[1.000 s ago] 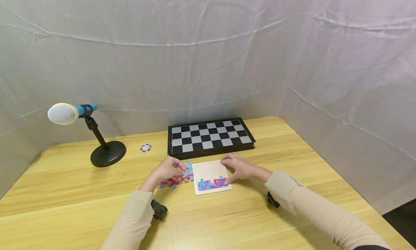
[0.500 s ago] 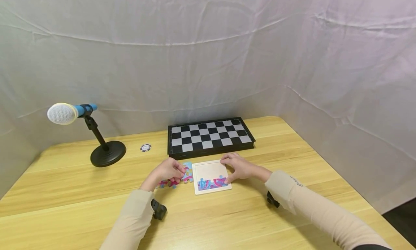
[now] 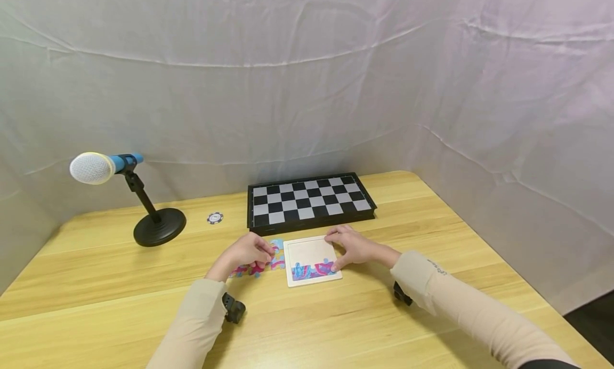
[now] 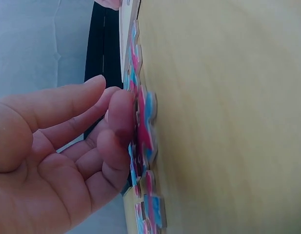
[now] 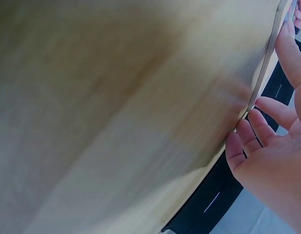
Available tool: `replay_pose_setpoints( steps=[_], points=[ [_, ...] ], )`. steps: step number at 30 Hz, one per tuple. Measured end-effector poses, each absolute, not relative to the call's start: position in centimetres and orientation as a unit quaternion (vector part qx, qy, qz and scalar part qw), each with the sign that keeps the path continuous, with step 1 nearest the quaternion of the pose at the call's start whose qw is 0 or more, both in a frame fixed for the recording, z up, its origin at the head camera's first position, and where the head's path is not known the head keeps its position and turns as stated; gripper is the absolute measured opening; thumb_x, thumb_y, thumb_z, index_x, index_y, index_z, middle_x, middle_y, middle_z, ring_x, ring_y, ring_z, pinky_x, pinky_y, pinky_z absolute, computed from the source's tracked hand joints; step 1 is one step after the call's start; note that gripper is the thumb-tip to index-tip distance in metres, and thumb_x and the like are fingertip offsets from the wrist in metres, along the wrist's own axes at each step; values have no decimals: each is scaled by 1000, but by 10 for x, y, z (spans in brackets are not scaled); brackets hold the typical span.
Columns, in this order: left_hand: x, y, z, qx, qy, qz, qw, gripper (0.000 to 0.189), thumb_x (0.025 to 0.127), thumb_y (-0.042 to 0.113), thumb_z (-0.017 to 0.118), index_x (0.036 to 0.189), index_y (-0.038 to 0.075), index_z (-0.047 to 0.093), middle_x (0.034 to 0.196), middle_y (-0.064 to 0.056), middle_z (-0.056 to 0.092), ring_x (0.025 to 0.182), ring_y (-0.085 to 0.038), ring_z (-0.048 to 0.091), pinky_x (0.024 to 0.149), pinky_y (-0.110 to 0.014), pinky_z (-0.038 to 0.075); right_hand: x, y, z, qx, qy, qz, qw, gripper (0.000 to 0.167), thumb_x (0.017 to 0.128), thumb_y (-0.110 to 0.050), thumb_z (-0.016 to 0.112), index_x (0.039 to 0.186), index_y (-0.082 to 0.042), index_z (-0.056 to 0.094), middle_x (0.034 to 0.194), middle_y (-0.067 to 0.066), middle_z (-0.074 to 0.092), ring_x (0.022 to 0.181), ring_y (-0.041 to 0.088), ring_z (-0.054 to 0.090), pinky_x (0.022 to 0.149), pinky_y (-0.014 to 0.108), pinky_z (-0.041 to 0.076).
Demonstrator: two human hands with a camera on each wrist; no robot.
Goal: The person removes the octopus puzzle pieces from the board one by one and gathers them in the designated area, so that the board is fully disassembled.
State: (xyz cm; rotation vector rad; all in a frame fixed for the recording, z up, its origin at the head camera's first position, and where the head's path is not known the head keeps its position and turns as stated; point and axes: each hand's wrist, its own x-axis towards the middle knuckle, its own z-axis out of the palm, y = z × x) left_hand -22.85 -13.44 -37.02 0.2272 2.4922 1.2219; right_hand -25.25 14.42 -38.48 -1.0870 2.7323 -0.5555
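My left hand (image 3: 251, 250) touches loose jigsaw pieces (image 3: 278, 262) lying left of a square puzzle tray (image 3: 309, 248). In the left wrist view the left hand's (image 4: 67, 151) fingertips lie against the pieces (image 4: 147, 124), while the thumb stands apart from them. Blue, pink and purple pieces (image 3: 309, 273) fill the lower strip of the pale tray, whose upper part is bare. My right hand (image 3: 354, 247) rests at the tray's right side, thumb near the lower corner and fingers at the upper one. In the right wrist view the right hand (image 5: 272, 136) touches the tray's edge.
A black-and-white chessboard (image 3: 310, 202) lies just behind the tray. A blue microphone (image 3: 103, 166) on a black stand (image 3: 160, 226) is at the back left, with a poker chip (image 3: 215, 218) beside it. Pale cloth (image 3: 240, 91) hangs behind the wooden table (image 3: 336, 326).
The left fingers have shifted slightly, and the pieces beside the tray look a little more spread apart. The right hand and the tray have barely moved.
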Motion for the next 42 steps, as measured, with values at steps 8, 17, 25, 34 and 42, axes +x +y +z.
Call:
replay_pose_setpoints(
  steps=[8, 17, 25, 34, 42],
  points=[
    [-227, -131, -367, 108, 870, 447, 178, 11, 82, -4, 57, 91, -6, 63, 68, -9, 60, 50, -12, 47, 47, -22, 38, -252, 144, -388, -360, 909, -196, 73, 68, 65, -31, 77, 118, 2, 53, 123, 18, 44, 114, 33, 36, 96, 48, 28],
    [-223, -122, -364, 117, 868, 450, 173, 10, 81, -5, 58, 90, -6, 63, 64, -8, 58, 48, -13, 44, 46, -22, 36, -251, 144, -386, -358, 908, -207, 70, 63, 63, -28, 78, 116, -1, 56, 123, 17, 44, 114, 33, 36, 96, 49, 28],
    [-222, -116, -368, 139, 867, 449, 166, 10, 80, -4, 60, 89, -4, 64, 63, -7, 57, 49, -13, 45, 46, -23, 37, -250, 143, -385, -372, 900, -214, 71, 57, 63, -26, 78, 113, -5, 58, 116, 13, 47, 110, 30, 37, 94, 46, 29],
    [-219, -108, -369, 179, 885, 400, 160, 12, 76, 0, 65, 89, 1, 66, 58, -1, 51, 46, -9, 41, 43, -21, 33, -251, 143, -386, -382, 894, -220, 77, 51, 65, -27, 77, 110, -8, 62, 106, 5, 48, 102, 23, 38, 87, 40, 34],
    [-220, -104, -371, 200, 889, 380, 163, 22, 71, 0, 71, 93, 0, 67, 57, 1, 47, 48, -9, 38, 45, -20, 31, -250, 142, -385, -391, 887, -230, 85, 46, 65, -25, 76, 107, -10, 64, 104, 3, 49, 101, 22, 38, 86, 38, 34]
  ],
)
